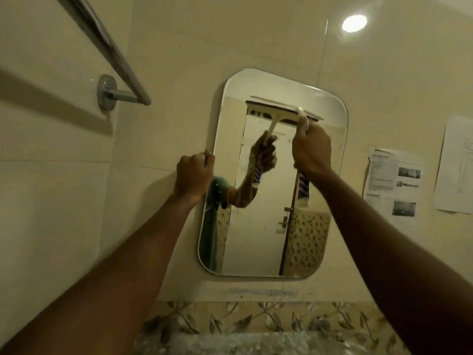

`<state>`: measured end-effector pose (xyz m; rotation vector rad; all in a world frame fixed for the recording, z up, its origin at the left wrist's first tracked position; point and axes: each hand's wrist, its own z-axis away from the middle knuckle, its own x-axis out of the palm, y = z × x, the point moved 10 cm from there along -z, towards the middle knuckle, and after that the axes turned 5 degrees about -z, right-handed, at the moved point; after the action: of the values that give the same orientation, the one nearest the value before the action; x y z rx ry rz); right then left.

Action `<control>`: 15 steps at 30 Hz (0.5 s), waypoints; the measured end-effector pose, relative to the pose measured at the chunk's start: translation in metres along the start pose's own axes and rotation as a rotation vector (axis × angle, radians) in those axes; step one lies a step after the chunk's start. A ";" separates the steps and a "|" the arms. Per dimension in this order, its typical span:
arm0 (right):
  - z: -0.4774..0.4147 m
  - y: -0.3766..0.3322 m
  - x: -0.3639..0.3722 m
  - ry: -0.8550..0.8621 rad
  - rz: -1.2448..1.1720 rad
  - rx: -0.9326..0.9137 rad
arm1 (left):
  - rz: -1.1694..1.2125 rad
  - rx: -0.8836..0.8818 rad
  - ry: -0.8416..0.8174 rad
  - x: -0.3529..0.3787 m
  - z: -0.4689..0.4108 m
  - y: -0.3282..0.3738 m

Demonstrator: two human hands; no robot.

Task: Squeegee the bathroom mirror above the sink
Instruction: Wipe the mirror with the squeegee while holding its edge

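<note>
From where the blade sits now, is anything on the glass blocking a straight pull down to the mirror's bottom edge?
Nothing visible does. The squeegee in the right hand sits near the top of the mirror, with bare glass below. The left hand only grips the left edge.

I can read no text anywhere. The printed sheet [394, 183] taped to the wall right of the mirror [258, 226] carries lines of print and small photos, all too blurred. The second sheet [455, 165] shows only a faint line drawing.

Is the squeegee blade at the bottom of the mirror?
No, the squeegee sits near the top of the mirror, held by the right hand.
</note>
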<state>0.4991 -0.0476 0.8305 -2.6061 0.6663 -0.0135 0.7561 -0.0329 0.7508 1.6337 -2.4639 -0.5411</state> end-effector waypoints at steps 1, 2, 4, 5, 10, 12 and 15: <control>-0.015 -0.011 0.002 0.006 -0.002 0.001 | -0.002 0.000 0.001 -0.001 0.000 0.001; -0.028 -0.021 0.005 0.006 0.000 0.002 | -0.010 0.001 0.000 -0.002 0.000 0.001; -0.045 -0.041 0.014 -0.009 0.033 -0.010 | -0.020 0.002 -0.020 -0.002 -0.002 0.000; -0.049 -0.049 0.019 -0.019 0.060 -0.017 | -0.017 0.001 -0.036 -0.001 -0.003 -0.001; -0.003 -0.028 0.046 -0.105 0.029 0.009 | 0.048 -0.044 -0.101 0.005 -0.007 -0.007; 0.039 -0.003 0.057 -0.139 -0.040 0.048 | 0.082 -0.102 -0.155 0.011 -0.007 -0.015; 0.096 0.019 0.062 -0.180 -0.006 0.122 | 0.206 -0.172 -0.190 0.014 -0.002 -0.022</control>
<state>0.5565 -0.0504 0.7298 -2.4559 0.5751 0.1713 0.7699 -0.0536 0.7437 1.3007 -2.5920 -0.8858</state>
